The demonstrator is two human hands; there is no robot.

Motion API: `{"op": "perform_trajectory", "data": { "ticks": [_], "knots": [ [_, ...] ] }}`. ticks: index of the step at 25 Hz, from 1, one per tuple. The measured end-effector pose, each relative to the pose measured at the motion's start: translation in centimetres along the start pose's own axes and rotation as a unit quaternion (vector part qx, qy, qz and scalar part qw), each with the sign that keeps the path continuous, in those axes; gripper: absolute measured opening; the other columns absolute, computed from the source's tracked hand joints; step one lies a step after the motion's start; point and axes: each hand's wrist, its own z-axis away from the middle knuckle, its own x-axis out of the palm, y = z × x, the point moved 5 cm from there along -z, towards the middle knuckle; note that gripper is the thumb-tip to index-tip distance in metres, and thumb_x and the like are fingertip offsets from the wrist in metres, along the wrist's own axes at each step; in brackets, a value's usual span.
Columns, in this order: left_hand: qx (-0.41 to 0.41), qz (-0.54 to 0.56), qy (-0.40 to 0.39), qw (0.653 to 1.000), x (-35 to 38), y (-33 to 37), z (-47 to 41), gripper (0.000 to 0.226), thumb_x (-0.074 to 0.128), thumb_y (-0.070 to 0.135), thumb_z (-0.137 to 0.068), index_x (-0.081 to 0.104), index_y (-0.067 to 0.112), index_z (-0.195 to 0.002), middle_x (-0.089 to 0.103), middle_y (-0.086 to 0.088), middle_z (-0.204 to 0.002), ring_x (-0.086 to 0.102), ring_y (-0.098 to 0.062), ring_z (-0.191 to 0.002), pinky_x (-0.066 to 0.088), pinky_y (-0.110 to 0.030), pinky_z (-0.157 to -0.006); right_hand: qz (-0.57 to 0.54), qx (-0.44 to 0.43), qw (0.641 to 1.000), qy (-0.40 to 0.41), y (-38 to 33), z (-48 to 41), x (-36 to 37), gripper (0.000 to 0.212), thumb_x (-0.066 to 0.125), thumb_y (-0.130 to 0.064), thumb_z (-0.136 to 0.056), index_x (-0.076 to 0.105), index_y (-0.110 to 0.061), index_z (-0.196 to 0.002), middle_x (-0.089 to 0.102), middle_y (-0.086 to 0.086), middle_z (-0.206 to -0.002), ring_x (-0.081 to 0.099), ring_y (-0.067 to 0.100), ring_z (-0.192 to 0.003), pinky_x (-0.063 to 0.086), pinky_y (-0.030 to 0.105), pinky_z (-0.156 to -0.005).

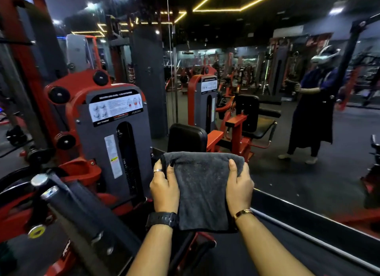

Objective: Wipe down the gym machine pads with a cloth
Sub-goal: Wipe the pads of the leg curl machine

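Two hands hold a dark grey folded terry cloth point(202, 189) at the middle of the view, just toward six o'clock. The left hand point(164, 191) grips the cloth's nine o'clock edge: its thumb lies flat on the front face and the other fingers curl round the edge, out of sight behind the fabric. The right hand point(239, 189) grips the three o'clock edge the same way, thumb on the front and fingers wrapped behind. The cloth is stretched flat between them, its top fold rounded. What lies under it cannot be told.

A thin silver ring point(158, 170) sits on a left finger, a black wristwatch point(161, 219) on the left wrist and a slim gold bracelet point(242, 213) on the right wrist.

Just beyond the cloth, at twelve o'clock from it, stands a black rectangular vinyl pad point(187, 137), upright. At nine o'clock rises a grey weight-stack tower in a red frame point(115, 152), with a white instruction placard point(116, 108) near its top. At seven o'clock a black cylindrical foam roller point(86, 210) slants across the corner, metal caps at its end.

A large wall mirror point(308, 183) fills the three o'clock side; at two o'clock it reflects a standing person in dark clothes point(312, 115).
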Motion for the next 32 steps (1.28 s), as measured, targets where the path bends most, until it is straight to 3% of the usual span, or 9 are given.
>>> {"op": "perform_trajectory", "data": {
  "ticks": [4,7,11,16,21,25,32],
  "knots": [
    [-0.010,0.025,-0.012,1.000,3.0,-2.3,-4.7,0.037,0.048,0.019,-0.096,0.050,0.012,-0.132,0.066,-0.022,-0.105,0.062,-0.037,-0.098,0.048,-0.039,-0.080,0.003,0.000,1.000,0.014,0.8,-3.3,3.7,0.034,0.041,-0.050,-0.092,0.054,-0.019,-0.100,0.061,-0.004,-0.082,0.059,0.018,-0.078,0.049,0.035,-0.066],
    [-0.027,0.018,-0.016,0.999,5.2,-3.9,-7.6,0.036,0.047,0.023,-0.096,0.050,0.013,-0.131,0.066,-0.020,-0.105,0.061,-0.036,-0.097,0.045,-0.033,-0.074,0.016,0.005,1.000,0.015,1.6,-5.8,6.0,0.034,0.041,-0.049,-0.092,0.053,-0.018,-0.097,0.060,-0.003,-0.082,0.059,0.016,-0.077,0.047,0.033,-0.065],
    [-0.037,0.008,-0.018,0.999,8.0,-6.0,-10.0,0.038,0.046,0.025,-0.096,0.050,0.011,-0.131,0.066,-0.021,-0.103,0.062,-0.037,-0.094,0.047,-0.037,-0.076,0.024,0.000,1.000,0.011,3.2,-8.9,8.4,0.032,0.041,-0.047,-0.093,0.053,-0.018,-0.094,0.060,-0.004,-0.077,0.057,0.011,-0.072,0.047,0.033,-0.062],
    [-0.052,-0.004,-0.007,0.999,12.4,-8.9,-13.7,0.038,0.046,0.020,-0.097,0.049,0.008,-0.132,0.065,-0.017,-0.104,0.058,-0.024,-0.088,0.039,-0.024,-0.073,0.022,0.018,0.999,-0.021,7.1,-13.9,12.9,0.037,0.040,-0.049,-0.093,0.052,-0.015,-0.096,0.060,0.000,-0.077,0.059,0.017,-0.073,0.049,0.036,-0.062],
    [-0.087,-0.009,0.028,0.996,18.0,-12.5,-16.8,0.037,0.045,0.019,-0.097,0.049,0.009,-0.132,0.064,-0.018,-0.112,0.060,-0.033,-0.103,0.045,-0.030,-0.085,0.038,0.001,0.997,-0.068,10.4,-20.4,16.6,0.039,0.037,-0.052,-0.091,0.052,-0.015,-0.094,0.059,-0.002,-0.074,0.057,0.017,-0.069,0.046,0.034,-0.058],
    [-0.103,-0.036,0.055,0.993,21.7,-14.0,-19.0,0.035,0.045,0.017,-0.097,0.050,0.007,-0.130,0.064,-0.019,-0.113,0.059,-0.034,-0.105,0.038,-0.023,-0.078,0.052,0.010,0.993,-0.107,13.0,-25.0,19.4,0.036,0.038,-0.052,-0.092,0.052,-0.019,-0.097,0.062,0.000,-0.074,0.059,0.018,-0.070,0.050,0.038,-0.061],
    [-0.136,-0.054,0.073,0.987,25.0,-17.8,-21.7,0.034,0.043,0.020,-0.098,0.050,0.008,-0.129,0.064,-0.020,-0.111,0.059,-0.036,-0.104,0.040,-0.030,-0.080,0.080,0.012,0.986,-0.144,15.3,-28.4,23.0,0.035,0.036,-0.055,-0.091,0.050,-0.023,-0.098,0.062,-0.005,-0.078,0.060,0.017,-0.075,0.052,0.040,-0.066]
  ]
}}
